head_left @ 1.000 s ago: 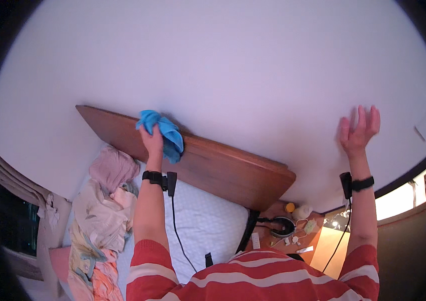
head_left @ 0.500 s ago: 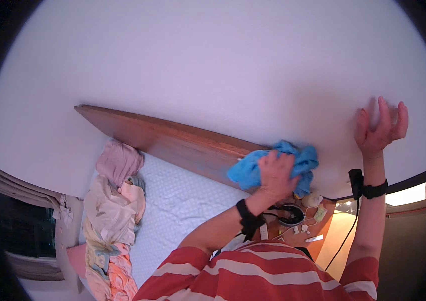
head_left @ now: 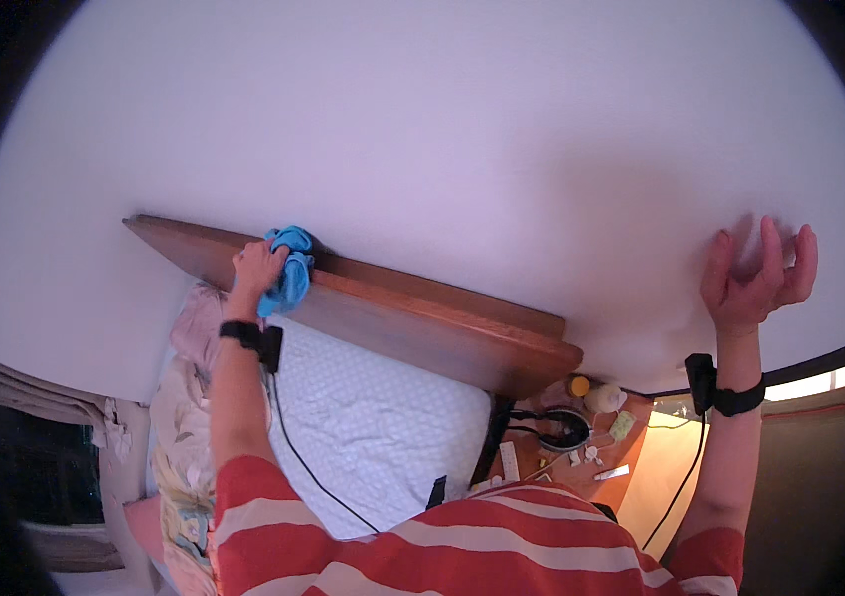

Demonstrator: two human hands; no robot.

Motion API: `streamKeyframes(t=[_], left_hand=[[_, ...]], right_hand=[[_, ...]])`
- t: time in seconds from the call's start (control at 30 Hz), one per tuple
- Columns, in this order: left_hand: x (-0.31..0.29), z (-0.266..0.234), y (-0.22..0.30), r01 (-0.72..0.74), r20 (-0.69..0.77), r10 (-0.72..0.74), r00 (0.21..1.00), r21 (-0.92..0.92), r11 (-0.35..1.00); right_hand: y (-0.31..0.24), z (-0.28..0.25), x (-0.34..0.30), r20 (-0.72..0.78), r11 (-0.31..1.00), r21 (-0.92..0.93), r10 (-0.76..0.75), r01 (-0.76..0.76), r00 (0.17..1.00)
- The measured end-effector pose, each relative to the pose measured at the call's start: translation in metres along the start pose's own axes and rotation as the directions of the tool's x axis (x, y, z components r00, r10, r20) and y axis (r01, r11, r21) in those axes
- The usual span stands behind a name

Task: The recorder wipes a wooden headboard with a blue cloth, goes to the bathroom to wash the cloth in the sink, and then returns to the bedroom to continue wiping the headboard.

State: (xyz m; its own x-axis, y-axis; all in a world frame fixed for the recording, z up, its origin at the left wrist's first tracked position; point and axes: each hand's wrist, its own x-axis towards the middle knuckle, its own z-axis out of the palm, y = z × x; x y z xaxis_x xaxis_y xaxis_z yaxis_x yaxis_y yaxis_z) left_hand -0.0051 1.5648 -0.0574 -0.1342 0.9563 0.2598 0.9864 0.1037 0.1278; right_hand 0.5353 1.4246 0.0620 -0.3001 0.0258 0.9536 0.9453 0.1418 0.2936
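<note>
My left hand (head_left: pixel 258 266) grips a bunched blue cloth (head_left: pixel 289 273) against the top edge of the wooden headboard (head_left: pixel 412 323), toward its left end. Part of the cloth hangs over the headboard's front face. At the right my right hand (head_left: pixel 758 278) is raised in front of the white wall (head_left: pixel 422 119), fingers spread and slightly curled, holding nothing. Whether its fingertips touch the wall, I cannot tell. Both wrists wear black straps with small dark boxes and cables.
Below the headboard lies a white quilted mattress (head_left: pixel 373 427), with crumpled bedding (head_left: pixel 184 407) along its left side. A wooden nightstand (head_left: pixel 631 422) at the right carries a yellow-capped jar (head_left: pixel 579 385), a pale bottle (head_left: pixel 602 398), a dark looped object (head_left: pixel 563 427) and cables. A curtained window (head_left: pixel 50 467) is at far left.
My left hand has carried the blue cloth leftward along the headboard, from its right end to near its left end. My right hand has lowered slightly, its fingers still apart.
</note>
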Motion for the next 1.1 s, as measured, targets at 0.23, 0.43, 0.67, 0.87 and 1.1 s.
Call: streamKeyframes(t=[0.23,0.43,0.67,0.87,1.1], left_hand=[[-0.008,-0.016,0.112,-0.437,0.697,0.119,0.708,0.298,0.849],[-0.107,-0.017,0.28,-0.89,0.681,0.672,0.289,-0.068,0.452],[-0.216,-0.002,0.389,-0.704,0.393,0.809,0.437,-0.411,0.579],[-0.228,-0.019,0.33,-0.699,-0.299,0.7,0.648,-0.598,0.392],[-0.191,0.007,0.242,-0.494,-0.515,0.346,0.785,-0.182,0.85]], right_hand=[[0.003,-0.002,0.002,-0.044,1.0,0.016,0.024,-0.024,0.999],[0.005,-0.002,0.004,-0.087,0.999,0.048,0.01,-0.006,0.996],[0.005,0.004,0.002,-0.088,0.997,0.079,0.012,-0.005,0.996],[-0.001,0.002,-0.001,-0.047,0.99,0.136,0.03,-0.024,0.998],[0.002,-0.004,0.007,-0.078,0.981,0.195,0.019,-0.003,0.997]])
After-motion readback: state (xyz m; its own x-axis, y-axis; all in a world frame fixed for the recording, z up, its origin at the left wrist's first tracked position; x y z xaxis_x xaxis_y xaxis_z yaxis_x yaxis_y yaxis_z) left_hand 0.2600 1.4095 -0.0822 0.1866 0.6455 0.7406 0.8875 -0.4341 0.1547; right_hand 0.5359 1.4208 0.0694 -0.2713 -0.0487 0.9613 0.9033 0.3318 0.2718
